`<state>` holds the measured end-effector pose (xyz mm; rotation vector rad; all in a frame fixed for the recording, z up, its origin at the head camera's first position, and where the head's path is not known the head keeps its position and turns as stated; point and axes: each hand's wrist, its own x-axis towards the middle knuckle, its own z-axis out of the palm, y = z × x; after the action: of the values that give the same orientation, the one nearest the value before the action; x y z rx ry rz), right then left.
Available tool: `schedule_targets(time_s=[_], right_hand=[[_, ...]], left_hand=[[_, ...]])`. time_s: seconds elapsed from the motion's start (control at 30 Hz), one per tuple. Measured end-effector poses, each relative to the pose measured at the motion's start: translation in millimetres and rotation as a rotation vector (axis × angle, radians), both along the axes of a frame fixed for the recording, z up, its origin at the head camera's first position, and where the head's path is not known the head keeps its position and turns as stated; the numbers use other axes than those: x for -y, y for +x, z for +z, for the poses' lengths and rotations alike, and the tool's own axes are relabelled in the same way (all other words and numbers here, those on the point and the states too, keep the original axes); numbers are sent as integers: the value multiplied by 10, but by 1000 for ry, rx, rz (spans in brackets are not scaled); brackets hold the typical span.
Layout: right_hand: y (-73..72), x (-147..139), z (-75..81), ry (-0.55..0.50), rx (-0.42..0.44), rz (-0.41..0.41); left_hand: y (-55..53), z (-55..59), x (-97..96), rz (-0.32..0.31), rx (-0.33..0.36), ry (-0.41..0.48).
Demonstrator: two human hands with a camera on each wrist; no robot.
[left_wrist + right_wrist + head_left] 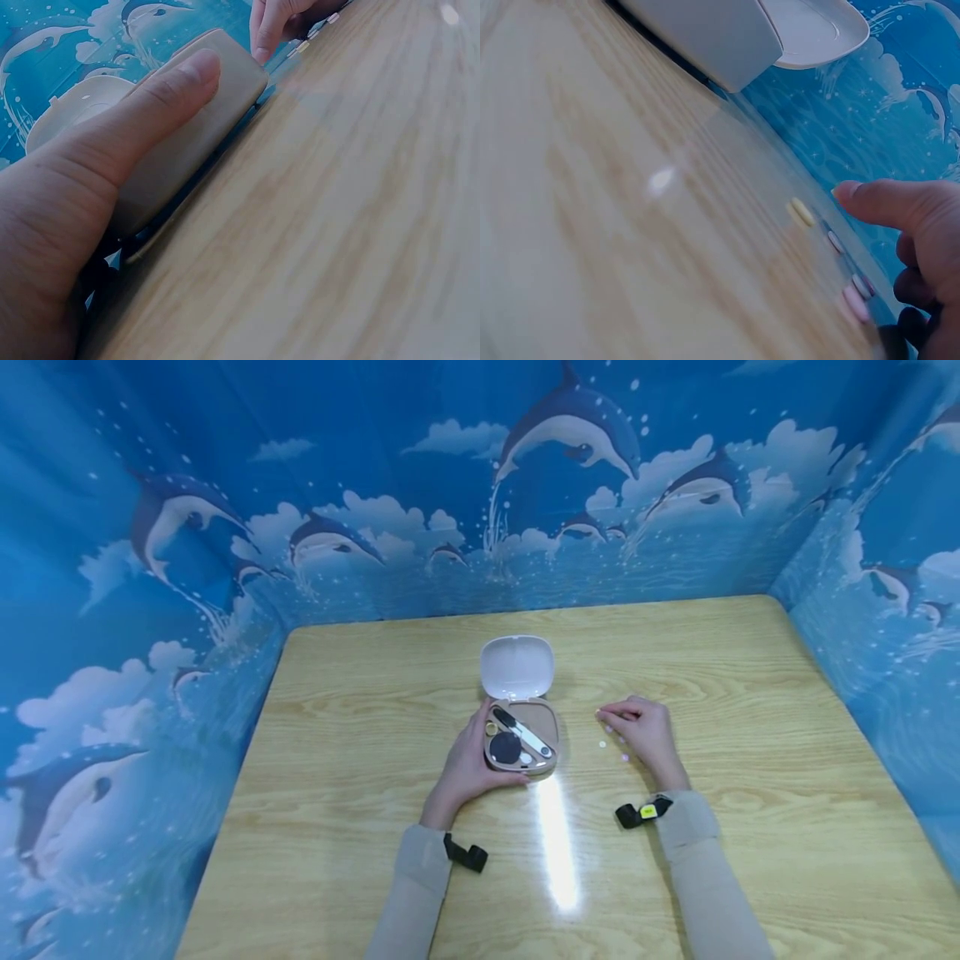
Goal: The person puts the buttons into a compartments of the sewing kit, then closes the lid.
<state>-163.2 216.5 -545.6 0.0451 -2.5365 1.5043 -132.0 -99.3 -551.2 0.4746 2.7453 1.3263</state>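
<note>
My left hand [468, 764] grips a beige sewing-kit case [187, 127] at its left side, thumb along the front wall. The white lid [517, 667] stands open behind the case. Inside lie a long black-and-white tool [523, 732] set diagonally, a dark round disc [505, 747], a small gold ring-like piece [491, 727] and a small white piece [526, 758]. Right of the case, my right hand [647, 731] pinches a tiny pale button [835, 192] between thumb and fingertips, mostly hidden. Beneath and beside that hand lie a yellow button [802, 212] and a pink button [855, 304].
More small buttons lie close by, one pale button [835, 241] among them. The wood-grain table [360, 718] carries a bright light reflection in front of the case. A blue dolphin-print curtain [420, 485] surrounds its back and sides.
</note>
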Motion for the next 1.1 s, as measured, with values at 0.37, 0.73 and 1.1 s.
schedule_targets(time_s=[0.37,0.73,1.1], right_hand=[[-25,28,196,-21,9,-52],[-84,152,364,-121,22,-10],[-138,454,321,-205,-13,43]], left_hand=[[-1,-10,4,2,1,-4],[-2,0,-6,-4,6,10],[-4,12,-9,-2,10,0]])
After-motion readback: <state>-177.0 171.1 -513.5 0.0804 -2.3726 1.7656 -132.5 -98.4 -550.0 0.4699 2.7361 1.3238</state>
